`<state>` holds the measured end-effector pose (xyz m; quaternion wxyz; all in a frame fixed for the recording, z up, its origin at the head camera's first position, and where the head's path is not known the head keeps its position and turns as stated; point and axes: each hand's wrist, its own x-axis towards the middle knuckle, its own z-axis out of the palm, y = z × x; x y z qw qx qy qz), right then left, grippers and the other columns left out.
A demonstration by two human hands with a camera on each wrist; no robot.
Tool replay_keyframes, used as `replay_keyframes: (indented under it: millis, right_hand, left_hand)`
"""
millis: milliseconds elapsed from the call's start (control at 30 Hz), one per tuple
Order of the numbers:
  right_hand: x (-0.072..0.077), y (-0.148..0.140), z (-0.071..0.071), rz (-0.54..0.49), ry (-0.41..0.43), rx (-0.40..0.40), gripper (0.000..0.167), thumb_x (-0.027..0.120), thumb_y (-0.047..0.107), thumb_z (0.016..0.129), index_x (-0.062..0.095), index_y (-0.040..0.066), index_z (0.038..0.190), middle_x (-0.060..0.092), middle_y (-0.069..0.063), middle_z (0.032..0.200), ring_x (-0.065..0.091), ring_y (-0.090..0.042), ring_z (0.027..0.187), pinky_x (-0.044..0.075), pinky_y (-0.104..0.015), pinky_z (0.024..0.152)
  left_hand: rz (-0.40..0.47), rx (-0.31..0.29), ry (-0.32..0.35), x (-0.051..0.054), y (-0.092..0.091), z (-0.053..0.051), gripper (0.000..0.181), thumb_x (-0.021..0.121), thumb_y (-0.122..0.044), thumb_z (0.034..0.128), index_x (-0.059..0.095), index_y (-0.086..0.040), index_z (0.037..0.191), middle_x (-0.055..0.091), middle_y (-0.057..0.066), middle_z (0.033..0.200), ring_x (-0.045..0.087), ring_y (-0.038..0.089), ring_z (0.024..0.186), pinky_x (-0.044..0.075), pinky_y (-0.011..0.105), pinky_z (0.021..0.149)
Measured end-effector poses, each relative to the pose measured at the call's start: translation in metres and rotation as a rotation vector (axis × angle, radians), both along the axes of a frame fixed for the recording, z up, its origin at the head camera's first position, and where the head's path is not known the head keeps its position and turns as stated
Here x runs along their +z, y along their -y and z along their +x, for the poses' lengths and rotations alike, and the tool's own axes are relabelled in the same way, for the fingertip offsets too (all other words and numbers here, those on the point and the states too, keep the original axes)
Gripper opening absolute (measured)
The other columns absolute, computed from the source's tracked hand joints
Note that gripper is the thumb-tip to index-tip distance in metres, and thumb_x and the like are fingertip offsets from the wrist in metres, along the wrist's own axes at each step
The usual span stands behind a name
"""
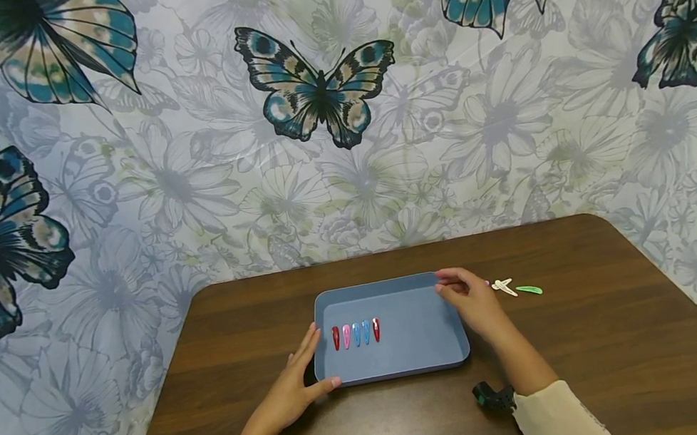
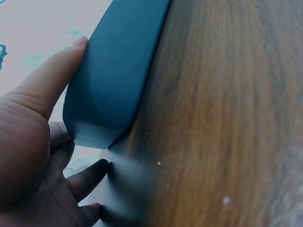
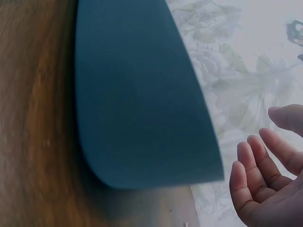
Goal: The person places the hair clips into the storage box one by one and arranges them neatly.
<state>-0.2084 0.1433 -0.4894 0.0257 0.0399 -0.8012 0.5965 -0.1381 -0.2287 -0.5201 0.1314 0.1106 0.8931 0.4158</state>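
Observation:
A blue-grey rectangular tray [image 1: 416,360] lies on the wooden table. Toward its left side, several snap hair clips stand in a row: a red clip [image 1: 336,338], a pink clip [image 1: 346,336], two blue ones and another red clip [image 1: 376,330]. My left hand [image 1: 290,389] touches the tray's near left corner, its thumb at the near rim and its straight fingers spread along the left side. Over the far right corner is my right hand [image 1: 474,300]. In the right wrist view its fingers [image 3: 258,165] are loosely bent, with nothing seen between them and the thumb.
Right of the tray, white hair clips [image 1: 503,287] and a green hair clip [image 1: 529,290] lie on the table [image 1: 594,333]. A pinkish bit shows beside my right hand, mostly hidden. Behind the table hangs a butterfly-printed cloth [image 1: 384,192].

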Motion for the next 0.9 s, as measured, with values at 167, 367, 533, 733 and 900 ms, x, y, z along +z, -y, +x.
replay_keyframes:
  millis: [167, 367, 533, 733, 900]
  right_hand:
    - [-0.004, -0.011, 0.0, 0.01, 0.006, -0.022, 0.036, 0.066, 0.02, 0.099, 0.064, 0.002, 0.13, 0.068, -0.017, 0.12, 0.063, -0.008, 0.099, 0.051, -0.012, 0.085]
    - [-0.006, -0.023, 0.0, 0.057, 0.022, -0.06, 0.037, 0.066, 0.023, 0.099, 0.064, 0.003, 0.131, 0.068, -0.015, 0.121, 0.062, -0.014, 0.104, 0.048, -0.011, 0.087]
    - [-0.009, -0.035, -0.001, 0.086, 0.038, -0.082, 0.038, 0.066, 0.024, 0.1, 0.063, 0.004, 0.132, 0.067, -0.016, 0.123, 0.062, -0.02, 0.109, 0.047, -0.011, 0.087]
    - [-0.012, -0.05, -0.002, 0.087, 0.07, -0.11, 0.041, 0.066, 0.025, 0.1, 0.062, 0.004, 0.134, 0.066, -0.018, 0.126, 0.062, -0.013, 0.106, 0.049, -0.01, 0.083]
    - [-0.012, -0.059, -0.003, 0.101, 0.085, -0.121, 0.041, 0.065, 0.022, 0.1, 0.061, 0.002, 0.135, 0.065, -0.02, 0.129, 0.058, 0.001, 0.097, 0.049, -0.01, 0.079]
  left_hand:
    - [-0.002, -0.001, -0.002, -0.001, 0.0, 0.0, 0.099, 0.074, -0.048, 0.0892, 0.013, -0.026, 0.164, -0.001, -0.009, 0.172, 0.005, 0.035, 0.159, -0.007, 0.067, 0.123]
    - [-0.004, -0.002, -0.008, -0.001, 0.0, 0.0, 0.099, 0.074, -0.047, 0.0894, 0.013, -0.025, 0.164, -0.001, -0.008, 0.172, 0.005, 0.034, 0.159, -0.006, 0.067, 0.123]
    - [-0.006, 0.001, -0.008, 0.0, 0.0, 0.0, 0.099, 0.074, -0.048, 0.0895, 0.013, -0.026, 0.164, -0.001, -0.009, 0.172, 0.006, 0.034, 0.159, -0.006, 0.066, 0.123]
    - [-0.005, 0.002, -0.006, -0.001, 0.0, 0.001, 0.099, 0.073, -0.049, 0.0896, 0.012, -0.027, 0.164, -0.001, -0.01, 0.172, 0.006, 0.035, 0.159, -0.007, 0.067, 0.123]
    - [0.001, 0.005, -0.008, 0.0, 0.0, 0.001, 0.099, 0.073, -0.048, 0.0895, 0.012, -0.028, 0.164, -0.001, -0.01, 0.172, 0.006, 0.034, 0.159, -0.006, 0.066, 0.124]
